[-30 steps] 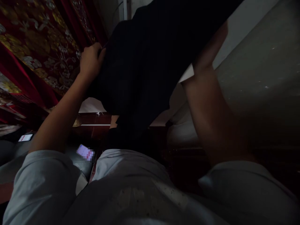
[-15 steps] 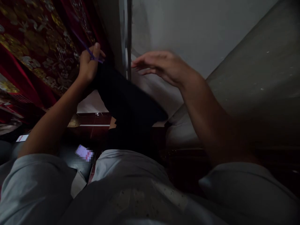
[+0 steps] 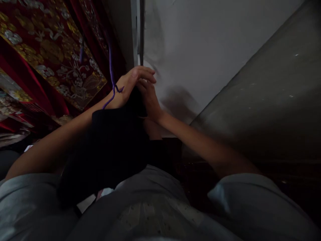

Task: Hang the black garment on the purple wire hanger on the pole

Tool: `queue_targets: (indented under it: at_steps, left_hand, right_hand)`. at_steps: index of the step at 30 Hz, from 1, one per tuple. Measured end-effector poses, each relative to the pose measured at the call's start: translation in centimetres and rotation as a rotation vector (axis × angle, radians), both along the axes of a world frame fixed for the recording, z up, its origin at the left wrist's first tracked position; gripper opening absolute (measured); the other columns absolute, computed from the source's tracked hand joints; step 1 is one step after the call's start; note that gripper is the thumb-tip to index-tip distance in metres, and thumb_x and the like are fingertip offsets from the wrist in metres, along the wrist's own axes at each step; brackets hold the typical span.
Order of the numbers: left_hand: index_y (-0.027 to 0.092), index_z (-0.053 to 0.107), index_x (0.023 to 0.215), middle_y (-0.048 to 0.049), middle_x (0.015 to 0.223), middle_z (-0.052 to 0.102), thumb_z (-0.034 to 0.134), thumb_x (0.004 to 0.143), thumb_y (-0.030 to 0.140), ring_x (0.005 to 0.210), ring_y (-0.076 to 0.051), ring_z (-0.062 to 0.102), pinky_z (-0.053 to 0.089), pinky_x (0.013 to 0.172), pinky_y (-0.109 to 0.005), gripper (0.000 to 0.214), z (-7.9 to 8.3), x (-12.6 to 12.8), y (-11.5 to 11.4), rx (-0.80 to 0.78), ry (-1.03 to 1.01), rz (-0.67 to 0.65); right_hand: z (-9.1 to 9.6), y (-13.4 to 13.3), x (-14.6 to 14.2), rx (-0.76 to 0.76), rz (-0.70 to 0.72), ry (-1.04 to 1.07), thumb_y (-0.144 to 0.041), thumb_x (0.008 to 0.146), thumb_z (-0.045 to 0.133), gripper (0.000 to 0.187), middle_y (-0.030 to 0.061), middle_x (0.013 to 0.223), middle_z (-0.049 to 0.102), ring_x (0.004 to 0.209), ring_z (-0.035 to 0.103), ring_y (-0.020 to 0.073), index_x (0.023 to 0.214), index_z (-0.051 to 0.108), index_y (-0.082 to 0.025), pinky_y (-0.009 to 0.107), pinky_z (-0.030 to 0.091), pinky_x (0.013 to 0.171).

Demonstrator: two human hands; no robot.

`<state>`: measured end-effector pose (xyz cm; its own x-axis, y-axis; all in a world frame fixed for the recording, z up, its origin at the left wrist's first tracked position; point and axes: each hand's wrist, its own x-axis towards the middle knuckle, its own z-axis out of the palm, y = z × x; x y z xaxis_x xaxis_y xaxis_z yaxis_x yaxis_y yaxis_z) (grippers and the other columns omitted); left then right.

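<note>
A black cloth garment [image 3: 117, 140] hangs from my two hands in front of my body, its lower part spread to the left over my lap. My left hand [image 3: 129, 83] is bent over the garment's top edge, its fingers pointing right. Just below those fingers, my right hand [image 3: 151, 98] pinches the cloth from the other side, and the two hands touch or nearly touch. A thin purple wire, shaped like a clothes hanger [image 3: 111, 67], runs down to my left wrist and forks there. Its lower ends pass across the wrist and behind the cloth.
Red curtain fabric [image 3: 47, 50] with gold and silver flowers hangs at the left. Ahead is a pale wall [image 3: 200, 36] with a metal strip [image 3: 138, 36] along its edge. A large grey-green, glossy surface [image 3: 263, 93] slants along the right.
My right hand has come left and down to the cloth beside my left hand. The left hand has shifted right. The garment has swung left, covering the phone on the dark seat.
</note>
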<state>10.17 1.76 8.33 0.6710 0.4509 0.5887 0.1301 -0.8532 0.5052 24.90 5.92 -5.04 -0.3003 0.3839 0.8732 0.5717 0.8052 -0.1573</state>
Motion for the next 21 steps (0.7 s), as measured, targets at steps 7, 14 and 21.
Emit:
queue_targets:
  at_steps: [7,14,21]
  left_hand:
    - [0.004,0.065,0.122,-0.0117,0.120,0.072,0.068,0.102,0.036,0.119,-0.027,0.066,0.046,0.114,-0.058,0.038,-2.2,-9.2,3.1,-0.778,-0.211,0.399]
    - [0.013,0.068,0.119,-0.0159,0.124,0.070,0.038,0.093,0.086,0.132,-0.036,0.060,0.051,0.111,-0.052,0.083,-11.6,-10.4,1.6,-0.846,-0.543,0.403]
    - [0.014,0.070,0.100,-0.0119,0.106,0.074,0.092,0.065,0.046,0.104,-0.030,0.072,0.060,0.092,-0.037,0.053,-18.6,-7.4,-2.5,-0.608,-0.788,0.810]
  right_hand:
    - [1.1,0.3,8.1,-0.105,-0.447,0.088,-0.037,0.080,0.071,0.074,0.0176,0.133,0.050,0.124,0.050,0.0346,0.145,0.042,-0.017,0.061,0.044,0.106]
    - [4.9,1.4,11.8,-0.239,-0.577,0.035,-0.029,0.087,0.064,0.077,0.0214,0.138,0.044,0.132,0.044,0.0404,0.156,0.031,-0.020,0.068,0.039,0.108]
    - [6.9,-3.4,10.9,-0.281,-0.358,-0.057,-0.040,0.085,0.069,0.084,0.0170,0.146,0.042,0.141,0.037,0.0421,0.158,0.031,-0.027,0.067,0.034,0.115]
